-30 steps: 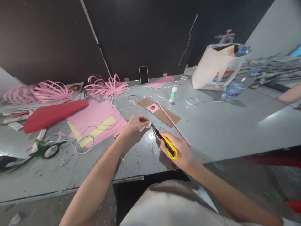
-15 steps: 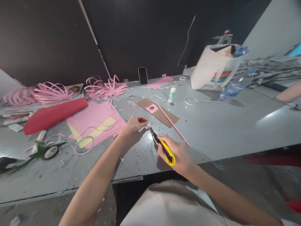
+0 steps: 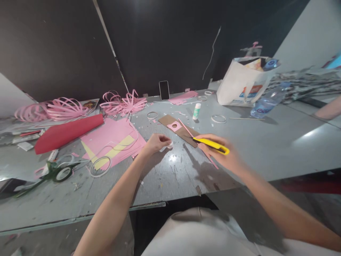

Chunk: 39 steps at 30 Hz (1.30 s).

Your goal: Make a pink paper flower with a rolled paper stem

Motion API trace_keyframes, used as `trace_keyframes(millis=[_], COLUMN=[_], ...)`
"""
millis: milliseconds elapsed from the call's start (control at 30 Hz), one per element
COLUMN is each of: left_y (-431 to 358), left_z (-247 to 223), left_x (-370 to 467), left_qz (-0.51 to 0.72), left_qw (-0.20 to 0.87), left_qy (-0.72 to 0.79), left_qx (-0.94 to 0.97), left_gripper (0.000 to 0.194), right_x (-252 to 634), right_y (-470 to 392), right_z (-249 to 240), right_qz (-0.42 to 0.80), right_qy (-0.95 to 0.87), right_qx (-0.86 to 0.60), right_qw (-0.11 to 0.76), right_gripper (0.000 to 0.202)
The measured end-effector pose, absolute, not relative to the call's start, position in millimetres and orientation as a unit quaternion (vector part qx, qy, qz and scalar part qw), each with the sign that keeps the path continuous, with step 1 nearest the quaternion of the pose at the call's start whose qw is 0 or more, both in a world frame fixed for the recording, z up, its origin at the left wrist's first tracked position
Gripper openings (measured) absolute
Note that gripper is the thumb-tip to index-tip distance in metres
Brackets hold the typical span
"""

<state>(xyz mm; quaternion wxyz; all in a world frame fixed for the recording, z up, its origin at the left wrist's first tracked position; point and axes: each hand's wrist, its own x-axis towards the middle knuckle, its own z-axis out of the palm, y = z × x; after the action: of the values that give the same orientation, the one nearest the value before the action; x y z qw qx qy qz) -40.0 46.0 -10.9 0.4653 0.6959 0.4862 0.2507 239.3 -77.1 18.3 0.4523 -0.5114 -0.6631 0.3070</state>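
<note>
My left hand (image 3: 157, 143) pinches a small white round piece (image 3: 169, 144) on the grey table. In my right hand (image 3: 222, 151) is a yellow utility knife (image 3: 213, 145), its dark tip pointing left over the brown cardboard strip (image 3: 165, 120). On that strip lies a pink paper piece with a hole (image 3: 174, 126). A thin pink stick (image 3: 184, 126) crosses the cardboard, partly hidden by the knife and my right hand. The glue stick (image 3: 196, 111) stands upright behind the cardboard.
Pink and yellow paper sheets (image 3: 117, 133), a red roll (image 3: 69, 133) and green tape (image 3: 64, 173) lie left. Pink strip loops (image 3: 66, 108) and a phone (image 3: 164, 90) are behind. A white bag (image 3: 234, 83) and leaning bottle (image 3: 269, 102) stand right; another person's arm (image 3: 329, 108) shows.
My right hand has moved up and to the right with the knife, away from the white piece, and the knife is now closer to level. My left hand keeps its pinch.
</note>
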Motion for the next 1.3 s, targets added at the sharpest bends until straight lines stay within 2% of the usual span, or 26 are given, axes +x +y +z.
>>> trace_keyframes(millis=[333, 467, 600, 733, 1300], left_y=[43, 46, 50, 51, 52], left_z=[-9, -14, -20, -21, -24], left_x=[-40, -41, -43, -43, -43], left_qz=[0.255, 0.252, 0.253, 0.26, 0.266], left_qw=[0.464, 0.467, 0.464, 0.46, 0.459], left_qy=[0.478, 0.477, 0.47, 0.462, 0.463], left_qx=[0.701, 0.701, 0.707, 0.712, 0.71], left_gripper=[0.018, 0.021, 0.024, 0.022, 0.021], right_x=[261, 255, 248, 244, 247], right_y=[29, 33, 24, 21, 29], right_z=[15, 5, -7, -10, -9], right_qz=[0.416, 0.463, 0.5, 0.496, 0.447], right_qy=[-0.586, -0.581, -0.544, -0.548, -0.619], right_qx=[-0.437, -0.413, -0.41, -0.411, -0.377], right_qw=[0.541, 0.527, 0.535, 0.534, 0.524], right_gripper=[0.039, 0.042, 0.057, 0.063, 0.068])
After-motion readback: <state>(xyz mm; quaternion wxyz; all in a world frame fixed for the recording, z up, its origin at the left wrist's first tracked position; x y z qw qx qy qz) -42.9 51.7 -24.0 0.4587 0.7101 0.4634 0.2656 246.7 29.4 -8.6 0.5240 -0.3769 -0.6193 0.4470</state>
